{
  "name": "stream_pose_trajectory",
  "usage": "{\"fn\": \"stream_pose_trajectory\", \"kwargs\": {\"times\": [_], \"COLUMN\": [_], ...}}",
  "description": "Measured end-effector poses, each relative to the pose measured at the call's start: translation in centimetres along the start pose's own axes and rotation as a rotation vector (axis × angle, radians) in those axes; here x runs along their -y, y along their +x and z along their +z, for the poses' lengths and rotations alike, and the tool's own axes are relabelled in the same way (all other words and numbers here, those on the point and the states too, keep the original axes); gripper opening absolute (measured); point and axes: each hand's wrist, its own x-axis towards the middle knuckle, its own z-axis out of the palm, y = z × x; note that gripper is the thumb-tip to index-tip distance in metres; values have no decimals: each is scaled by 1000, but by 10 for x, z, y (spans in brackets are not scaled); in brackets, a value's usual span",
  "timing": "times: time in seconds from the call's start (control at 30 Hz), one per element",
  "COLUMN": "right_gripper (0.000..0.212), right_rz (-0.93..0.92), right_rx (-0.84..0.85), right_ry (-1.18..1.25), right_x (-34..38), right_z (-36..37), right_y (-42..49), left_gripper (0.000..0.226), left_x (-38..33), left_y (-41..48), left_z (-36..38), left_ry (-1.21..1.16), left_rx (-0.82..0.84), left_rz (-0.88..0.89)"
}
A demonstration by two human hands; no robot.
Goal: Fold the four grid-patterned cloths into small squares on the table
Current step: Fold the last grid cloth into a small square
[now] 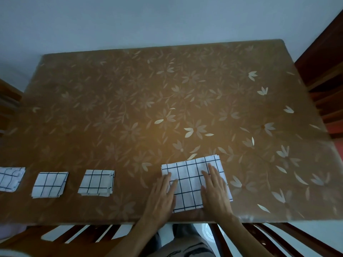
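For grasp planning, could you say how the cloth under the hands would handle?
The cloth, folded thin fabric, would probably droop and unfold if lifted. On the glossy table cover it likely slides or bunches when pushed.

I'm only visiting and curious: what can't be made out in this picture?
Head view:
Leftmost cloth: cut off by the left edge.
Large cloth: partly covered by the left hand and right hand.
Its fold layers: too dim to count.
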Motion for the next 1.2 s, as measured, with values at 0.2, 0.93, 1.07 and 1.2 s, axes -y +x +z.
{"fn": "stream_pose_trajectory", "kwargs": {"times": [0.2, 0.93, 1.07, 1.2], "right_gripper": [66, 56, 50, 36], "right_rz": [-186, 17, 62, -101], "right_rx": [245, 207, 75, 89], "right_ry": [-62, -146, -50, 108], "right_x": [-7, -85, -59, -22], "right_z": [37, 0, -19, -26], "right_y": [-3, -15, -20, -42], "left_gripper": [80, 93, 94, 89], "left_x": [1, 17, 17, 19], "left_y": [1, -6, -6, -6], "left_z": [19, -1, -2, -10], "left_ry": [110, 344, 285, 162], "left_rx": [242, 369, 359, 334], "left_rz": [39, 10, 10, -19]}}
